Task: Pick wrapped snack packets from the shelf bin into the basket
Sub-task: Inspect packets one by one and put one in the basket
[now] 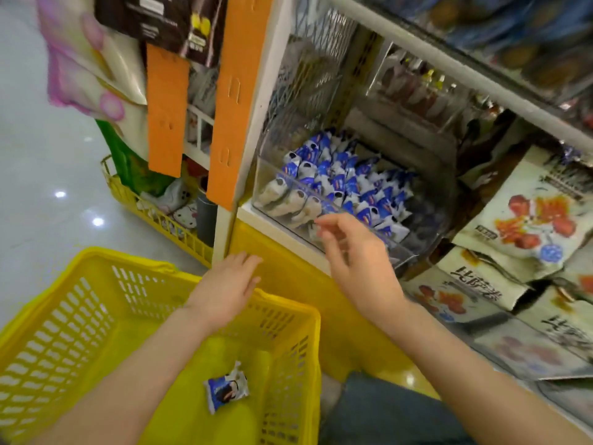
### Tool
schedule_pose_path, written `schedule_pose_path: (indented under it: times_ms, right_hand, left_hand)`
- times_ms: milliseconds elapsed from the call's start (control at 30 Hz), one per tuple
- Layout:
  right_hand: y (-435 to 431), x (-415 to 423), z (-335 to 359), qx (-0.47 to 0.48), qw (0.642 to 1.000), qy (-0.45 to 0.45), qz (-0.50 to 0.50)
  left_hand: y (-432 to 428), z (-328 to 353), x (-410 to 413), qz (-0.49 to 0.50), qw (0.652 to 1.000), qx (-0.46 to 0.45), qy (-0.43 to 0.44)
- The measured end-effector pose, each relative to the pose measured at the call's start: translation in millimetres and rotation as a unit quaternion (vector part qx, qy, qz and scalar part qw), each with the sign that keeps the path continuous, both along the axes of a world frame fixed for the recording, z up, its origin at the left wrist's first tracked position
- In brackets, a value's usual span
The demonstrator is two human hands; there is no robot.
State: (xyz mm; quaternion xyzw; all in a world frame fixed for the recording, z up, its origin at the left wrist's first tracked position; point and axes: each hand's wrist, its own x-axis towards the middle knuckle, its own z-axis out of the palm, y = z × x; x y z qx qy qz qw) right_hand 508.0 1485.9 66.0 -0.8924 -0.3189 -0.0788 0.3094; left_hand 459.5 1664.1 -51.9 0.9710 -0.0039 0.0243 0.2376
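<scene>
Step in hand: the reach for the next packet. One wrapped snack packet (226, 387), blue and white, lies on the bottom of the yellow basket (73, 319), toward its right wall. The remaining stock sits in the clear plastic shelf bin (264, 175): a packed heap of blue-and-white packets (346, 187), mostly on end, with some paler ones against the front wall.

At the bin's front lip is the right hand (356, 255), raised, its back to the camera. Its fingers (324, 223) are loosely spread and slightly bent, pinching nothing. The tips are at the rim, just short of the nearest packets. The hand is blurred, so contact with the rim cannot be told.

Over the basket's far rim hovers the left hand (227, 285), palm down. Its fingers (248, 261) are straight and close together, holding nothing. Whether it touches the rim is unclear.

Round about:
- Big printed snack bags (529, 220) are stacked right of the bin.
- Orange hanging strips (239, 91) hang on the shelf post to the left.
- A second basket (150, 207) stands on the pale floor beyond.

Judgement: the task is barely begun, with one packet in and many left. The next move calls for the right hand to clear the front wall and dip into the heap. It should then pinch a single packet by its crimped top, lift it without dragging out neighbours, and carry it over the basket.
</scene>
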Motion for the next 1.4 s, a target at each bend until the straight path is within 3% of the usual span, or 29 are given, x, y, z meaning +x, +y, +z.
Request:
schedule_pose_path:
  times_ms: [100, 200, 333, 433, 700, 833, 933, 1067, 1233, 1300, 1400]
  right_hand:
    - [24, 34, 32, 0.036, 0.999, -0.025, -0.025]
    - [45, 69, 42, -0.022, 0.997, -0.022, -0.071]
    - [55, 104, 35, -0.113, 0.98, 0.114, -0.117]
    - [57, 116, 30, -0.085, 0.973, 0.169, -0.133]
    - [68, 115, 29, -0.172, 0.97, 0.08, -0.152]
    - [69, 107, 38, -0.1, 0.979, 0.048, -0.17]
    - [62, 89, 53, 0.022, 0.987, 0.001, -0.161]
    - [45, 46, 78, 0.175, 0.982, -0.019, -0.073]
    - [27, -6, 77, 0.21, 0.968, 0.14, 0.006]
    - [25, -19, 69, 0.226, 0.95, 0.214, 0.015]
    - [25, -27, 56, 0.248, 0.919, 0.306, 0.016]
  left_hand:
    - [7, 51, 9, 0.023, 0.987, -0.022, -0.155]
    - [20, 96, 20, 0.008, 0.969, 0.004, -0.248]
    - [30, 123, 39, -0.056, 0.965, 0.024, -0.255]
    - [30, 123, 51, -0.098, 0.967, 0.046, -0.232]
    - [26, 118, 60, -0.128, 0.956, 0.097, -0.246]
    - [28, 118, 55, -0.128, 0.962, 0.079, -0.229]
    - [24, 121, 47, -0.106, 0.967, 0.009, -0.23]
    - [13, 125, 25, -0.025, 0.957, -0.196, -0.215]
    - [0, 125, -3, 0.052, 0.851, -0.505, -0.135]
    - [-2, 120, -14, 0.056, 0.82, -0.558, -0.114]
    - [1, 114, -28, 0.058, 0.821, -0.559, -0.099]
